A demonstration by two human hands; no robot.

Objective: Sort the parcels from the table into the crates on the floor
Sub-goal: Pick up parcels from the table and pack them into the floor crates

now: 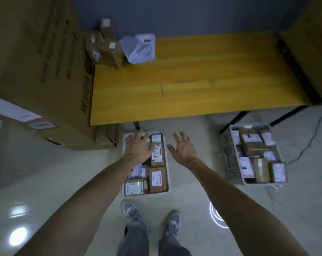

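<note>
A yellow wooden table point(202, 89) carries several small brown cardboard parcels point(108, 47) and a white plastic mailer bag point(140, 48) at its far left corner. On the floor below its front edge stands a white crate point(167, 163) filled with brown labelled boxes. A second white crate point(228, 154) full of parcels sits to the right. My left hand point(139, 148) hovers over the near crate with fingers spread, holding nothing. My right hand point(184, 149) is spread open, palm up, just right of that crate.
Large cardboard cartons point(40, 71) stand stacked on the left, against the table's left edge. Another brown carton point(311, 52) stands at the table's right end. A cable point(308, 143) trails over the floor by the right crate. My feet point(151, 217) stand just behind the near crate.
</note>
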